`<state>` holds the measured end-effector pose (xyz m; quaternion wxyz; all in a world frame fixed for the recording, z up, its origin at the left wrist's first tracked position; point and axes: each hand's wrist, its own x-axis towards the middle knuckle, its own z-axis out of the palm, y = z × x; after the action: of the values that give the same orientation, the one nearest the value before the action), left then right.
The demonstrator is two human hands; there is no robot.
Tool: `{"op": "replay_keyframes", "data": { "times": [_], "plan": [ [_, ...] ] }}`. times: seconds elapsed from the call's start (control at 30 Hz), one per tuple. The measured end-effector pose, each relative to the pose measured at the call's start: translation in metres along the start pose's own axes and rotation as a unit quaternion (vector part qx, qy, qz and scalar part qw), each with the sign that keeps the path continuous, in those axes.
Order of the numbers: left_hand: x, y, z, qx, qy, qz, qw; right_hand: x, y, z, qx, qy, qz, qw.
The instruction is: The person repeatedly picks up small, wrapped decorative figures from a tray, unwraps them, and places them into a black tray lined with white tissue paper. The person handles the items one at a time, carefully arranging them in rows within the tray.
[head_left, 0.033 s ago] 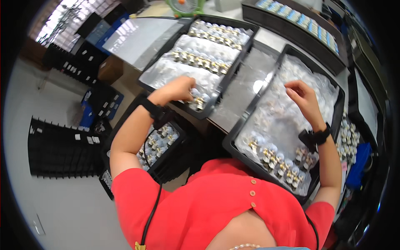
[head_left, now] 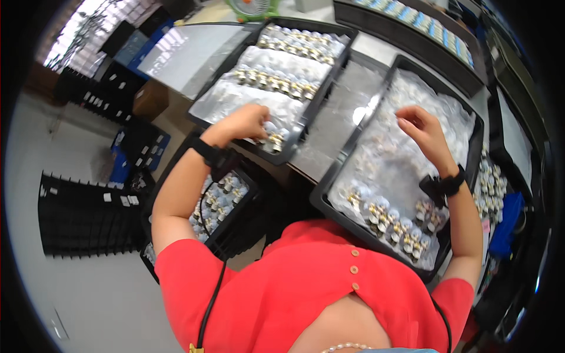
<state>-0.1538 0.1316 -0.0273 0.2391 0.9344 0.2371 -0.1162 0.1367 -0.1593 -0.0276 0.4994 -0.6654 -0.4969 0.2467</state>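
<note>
My left hand (head_left: 250, 122) reaches over the near end of the left black tray (head_left: 289, 154). Its fingers are curled down at a few small figurine-like pieces (head_left: 275, 139) with pale round tops and gold parts; what lies inside the fingers is hidden. More such pieces stand in rows across that tray, with white wrapping sheet between them. Above the right black tray (head_left: 331, 215) hovers my right hand (head_left: 425, 132), fingers bent, a gap between thumb and forefinger, nothing seen in it. Similar pieces (head_left: 391, 220) lie along this tray's near end on clear crinkled wrap.
A lower black crate (head_left: 238, 203) with more pieces stands left, beneath table height. A grey panel (head_left: 347, 100) lies between the trays. At the back are a long dark tray (head_left: 406, 32) with blue-and-white contents and a green fan (head_left: 253, 7). Black bins (head_left: 88, 215) stand left.
The whole view has shifted slightly, so the trays sit a little further left and higher. Both hands keep nearly the same places over their trays; the right fingers are slightly more bent.
</note>
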Motion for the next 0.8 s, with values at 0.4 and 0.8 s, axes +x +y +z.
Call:
{"op": "replay_keyframes", "data": {
  "times": [0.4, 0.8],
  "plan": [
    [-0.027, 0.046, -0.017, -0.009, 0.133, 0.007, 0.991, -0.036, -0.041, 0.061, -0.184, -0.399, -0.053, 0.897],
    [0.022, 0.164, 0.007, -0.481, -0.105, 0.212, 0.844, -0.003, -0.041, 0.014, 0.002, -0.057, -0.108, 0.992]
  ]
}}
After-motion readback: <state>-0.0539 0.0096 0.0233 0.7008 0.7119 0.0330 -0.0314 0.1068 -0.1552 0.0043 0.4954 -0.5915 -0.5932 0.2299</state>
